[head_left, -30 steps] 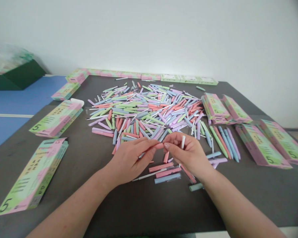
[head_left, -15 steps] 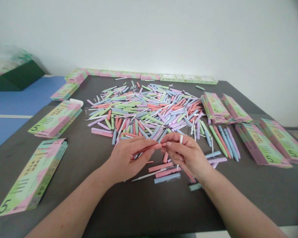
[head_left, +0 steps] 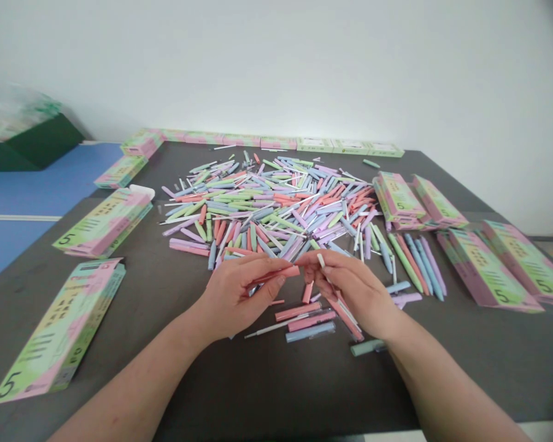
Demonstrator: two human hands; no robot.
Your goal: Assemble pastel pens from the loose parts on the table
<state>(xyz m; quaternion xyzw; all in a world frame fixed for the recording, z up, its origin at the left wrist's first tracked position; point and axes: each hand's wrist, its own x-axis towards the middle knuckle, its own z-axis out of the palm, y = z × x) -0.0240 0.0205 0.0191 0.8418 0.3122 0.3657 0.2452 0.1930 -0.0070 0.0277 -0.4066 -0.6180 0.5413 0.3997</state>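
My left hand is closed around a coral pen barrel, whose end points toward the other hand. Just to the right, my right hand pinches a slim white pen refill; its lower part is hidden by the fingers. The fingertips of both hands are close together. Below them on the dark table lie a coral barrel, a pink one, a blue one and a loose white refill. A green pen part rests under my right wrist.
A wide pile of pastel pen parts spreads beyond my hands. Several assembled pens lie side by side at right. Printed boxes stand on the right, more cartons on the left, and a row along the wall. A dark green bin sits far left.
My right hand has drawn slightly away from the barrel end, and the white refill in it has tilted and shifted left. My left hand stays in place with the barrel.
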